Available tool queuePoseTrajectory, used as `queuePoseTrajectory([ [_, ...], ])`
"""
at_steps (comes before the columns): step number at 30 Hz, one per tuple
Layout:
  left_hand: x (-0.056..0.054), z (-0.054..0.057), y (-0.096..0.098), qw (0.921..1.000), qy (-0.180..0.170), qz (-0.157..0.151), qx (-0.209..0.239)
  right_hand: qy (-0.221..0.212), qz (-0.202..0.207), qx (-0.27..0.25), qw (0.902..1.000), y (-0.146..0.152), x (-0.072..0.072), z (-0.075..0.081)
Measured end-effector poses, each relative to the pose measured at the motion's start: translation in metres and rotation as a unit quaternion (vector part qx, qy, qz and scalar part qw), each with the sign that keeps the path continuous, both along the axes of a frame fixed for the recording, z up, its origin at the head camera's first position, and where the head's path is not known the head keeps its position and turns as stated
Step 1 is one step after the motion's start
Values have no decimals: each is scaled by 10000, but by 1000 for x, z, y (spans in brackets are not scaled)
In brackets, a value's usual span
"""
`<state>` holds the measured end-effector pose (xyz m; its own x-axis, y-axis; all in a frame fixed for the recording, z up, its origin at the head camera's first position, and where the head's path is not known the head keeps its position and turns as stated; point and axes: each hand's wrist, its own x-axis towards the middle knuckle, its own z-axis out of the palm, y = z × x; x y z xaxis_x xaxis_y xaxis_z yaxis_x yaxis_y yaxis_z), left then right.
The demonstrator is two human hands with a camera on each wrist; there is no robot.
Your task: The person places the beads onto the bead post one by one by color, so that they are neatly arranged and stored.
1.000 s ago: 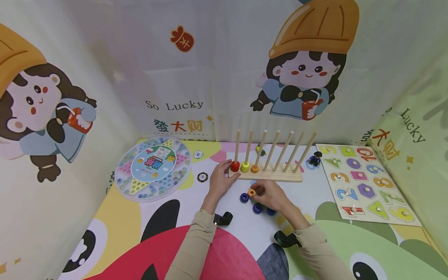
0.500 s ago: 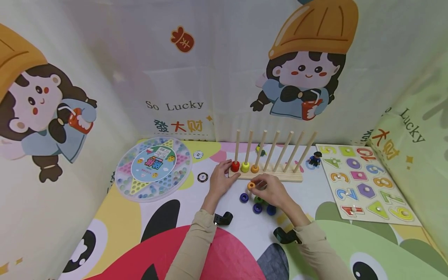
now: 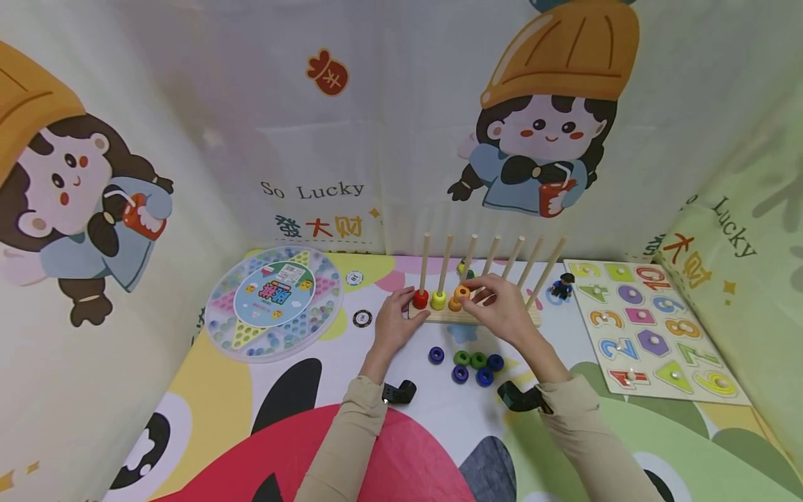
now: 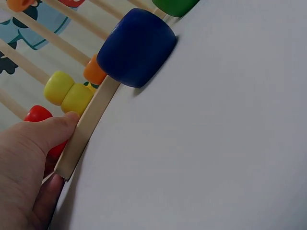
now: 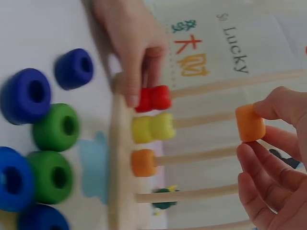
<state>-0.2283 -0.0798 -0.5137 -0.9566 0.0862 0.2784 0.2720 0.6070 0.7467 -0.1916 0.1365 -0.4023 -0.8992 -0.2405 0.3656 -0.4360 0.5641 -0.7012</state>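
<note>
My right hand (image 3: pixel 504 308) pinches an orange bead (image 5: pixel 250 123) between thumb and fingers. It holds the bead in front of the third peg, above the orange bead (image 5: pixel 144 163) seated there. At the left end of the wooden peg rack (image 3: pixel 492 317), my left hand (image 3: pixel 396 324) grips the base, its thumb on the front side in the left wrist view. Two red beads (image 5: pixel 152 98) sit on the first peg and two yellow beads (image 5: pixel 153 127) on the second. The other pegs carry no beads.
Loose green beads (image 3: pixel 478 360) and blue beads (image 3: pixel 484 377) lie in front of the rack. A round marble game board (image 3: pixel 216 328) is at left, with two chips (image 3: pixel 362 318) beside it. At right are a toy figure (image 3: pixel 562 286) and a number puzzle board (image 3: pixel 674 341).
My right hand has lifted the orange bead from near the loose beads up and forward to the third peg, uncovering the green and blue beads. The left hand stays on the rack.
</note>
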Motion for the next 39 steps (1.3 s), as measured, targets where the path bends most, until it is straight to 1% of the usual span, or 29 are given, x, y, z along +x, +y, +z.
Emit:
queuePoseTrajectory([
  [5, 0, 1, 0, 10000, -46, 10, 35, 342, -195, -59, 9992, 0, -3, 17],
  [9, 1, 2, 0, 10000, -26, 6, 44, 383, -301, -106, 9988, -1, -4, 28],
  [12, 1, 2, 0, 10000, -47, -5, 49, 322, -332, -90, 9989, -1, -5, 33],
  [15, 1, 2, 0, 10000, -42, -16, 48, 383, -322, -101, 9987, -1, -6, 37],
  [21, 2, 2, 0, 10000, -15, -25, 70, 673, -388, -138, 9969, 0, -8, 46],
  [22, 2, 2, 0, 10000, 39, -27, 64, 722, -413, -149, 9964, 0, -8, 48],
  [27, 1, 1, 0, 9997, 223, -27, 14, 984, -538, -390, 9929, 0, -8, 57],
  [29, 1, 0, -1, 9997, 233, -28, 2, 1091, -594, -535, 9908, -1, -9, 60],
  [33, 0, -1, -1, 9998, 206, -34, 5, 1282, -885, -709, 9852, -3, -12, 67],
  [37, -2, -4, -1, 9998, 168, -61, 19, 1340, -1254, -610, 9811, -7, -16, 71],
  [39, -2, -4, -1, 9998, 192, -76, 29, 1346, -1365, -526, 9800, -8, -18, 73],
])
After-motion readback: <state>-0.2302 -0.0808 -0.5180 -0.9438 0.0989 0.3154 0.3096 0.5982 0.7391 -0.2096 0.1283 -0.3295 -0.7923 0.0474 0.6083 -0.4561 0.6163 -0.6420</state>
